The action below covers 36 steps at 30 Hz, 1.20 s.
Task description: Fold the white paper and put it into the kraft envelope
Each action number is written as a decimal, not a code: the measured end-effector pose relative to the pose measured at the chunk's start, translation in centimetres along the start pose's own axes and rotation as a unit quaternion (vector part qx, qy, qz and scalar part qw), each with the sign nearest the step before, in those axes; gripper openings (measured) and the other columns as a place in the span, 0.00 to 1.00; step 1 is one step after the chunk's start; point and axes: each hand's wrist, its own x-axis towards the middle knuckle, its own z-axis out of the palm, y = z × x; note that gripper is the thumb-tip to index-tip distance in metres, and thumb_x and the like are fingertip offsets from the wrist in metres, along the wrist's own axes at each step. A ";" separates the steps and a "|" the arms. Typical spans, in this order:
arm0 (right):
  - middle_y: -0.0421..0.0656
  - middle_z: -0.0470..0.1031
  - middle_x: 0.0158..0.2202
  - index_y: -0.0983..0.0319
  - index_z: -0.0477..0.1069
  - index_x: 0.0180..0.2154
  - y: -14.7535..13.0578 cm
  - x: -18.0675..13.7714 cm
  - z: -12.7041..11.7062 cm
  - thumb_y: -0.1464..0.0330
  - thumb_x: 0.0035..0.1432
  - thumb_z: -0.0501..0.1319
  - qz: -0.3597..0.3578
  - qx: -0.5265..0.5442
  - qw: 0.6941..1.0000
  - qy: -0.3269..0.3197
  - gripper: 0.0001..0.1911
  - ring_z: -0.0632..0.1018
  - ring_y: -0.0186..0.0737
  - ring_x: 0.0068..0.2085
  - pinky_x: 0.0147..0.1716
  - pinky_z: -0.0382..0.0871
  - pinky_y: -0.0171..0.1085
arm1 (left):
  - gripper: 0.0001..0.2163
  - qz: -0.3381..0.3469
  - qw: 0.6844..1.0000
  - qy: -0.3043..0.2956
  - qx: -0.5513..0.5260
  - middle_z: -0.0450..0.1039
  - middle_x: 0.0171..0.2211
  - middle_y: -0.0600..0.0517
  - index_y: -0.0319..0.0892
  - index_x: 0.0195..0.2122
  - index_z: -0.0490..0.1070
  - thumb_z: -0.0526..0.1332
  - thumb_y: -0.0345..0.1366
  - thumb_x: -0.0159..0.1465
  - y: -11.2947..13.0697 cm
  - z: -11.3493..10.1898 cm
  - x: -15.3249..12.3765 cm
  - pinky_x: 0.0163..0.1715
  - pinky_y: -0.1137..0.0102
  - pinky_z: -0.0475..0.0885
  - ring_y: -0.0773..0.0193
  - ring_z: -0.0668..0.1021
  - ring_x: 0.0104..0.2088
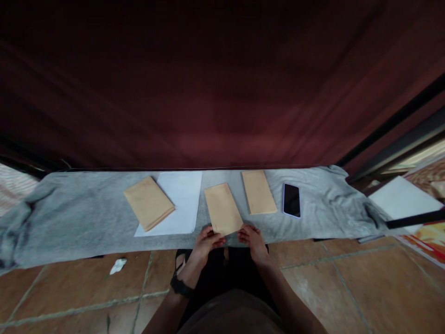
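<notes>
A tan envelope [222, 208] lies tilted on the grey cloth [76, 218] in front of me. My left hand [206, 241] pinches its near left corner, fingers closed on the edge. At the near right corner my right hand [251, 237] grips the same envelope. Another tan envelope [259, 191] lies flat just to the right. On the left, a stack of tan envelopes [149, 202] rests partly on a white sheet of paper [177, 203].
A black phone [291, 200] lies face up right of the envelopes. A dark red curtain [208, 93] hangs behind the cloth. A crumpled white scrap [118, 266] sits on the tiled floor [347, 297]. A white board [399, 197] lies far right.
</notes>
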 end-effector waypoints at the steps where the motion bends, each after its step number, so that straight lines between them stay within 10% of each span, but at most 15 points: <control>1: 0.44 0.80 0.25 0.62 0.76 0.26 -0.2 0.1 -0.3 0.52 0.32 0.78 -0.004 0.003 1.000 0.004 0.25 0.79 0.38 0.24 0.25 0.76 0.35 | 0.22 -0.001 1.000 0.003 0.000 0.80 0.27 0.52 0.40 0.36 0.73 0.78 0.40 0.43 0.0 -0.1 0.1 0.32 0.68 0.79 0.60 0.83 0.27; 9: 0.50 0.84 0.36 0.62 0.78 0.34 0.3 -1.2 -0.6 0.50 0.44 0.75 0.032 0.031 0.997 -0.065 0.24 0.84 0.46 0.36 0.37 0.79 0.42 | 0.22 0.010 0.999 0.003 -0.037 0.81 0.32 0.51 0.40 0.38 0.74 0.78 0.38 0.44 -0.1 0.9 0.0 0.34 0.69 0.78 0.62 0.83 0.29; 18: 0.40 0.78 0.24 0.61 0.73 0.25 0.7 -1.3 0.7 0.53 0.36 0.79 -0.050 0.041 0.997 -0.033 0.23 0.81 0.39 0.28 0.32 0.79 0.38 | 0.28 0.042 0.998 -0.024 0.027 0.82 0.35 0.48 0.40 0.48 0.74 0.76 0.45 0.48 -0.1 2.3 -1.0 0.35 0.68 0.78 0.61 0.83 0.32; 36: 0.39 0.77 0.24 0.59 0.70 0.25 -5.8 5.2 -6.4 0.59 0.38 0.80 -0.123 0.037 0.990 0.064 0.22 0.82 0.41 0.29 0.32 0.81 0.39 | 0.23 0.032 0.998 -0.010 0.046 0.81 0.34 0.47 0.40 0.39 0.77 0.74 0.51 0.49 -0.6 0.7 -0.5 0.39 0.64 0.78 0.57 0.83 0.35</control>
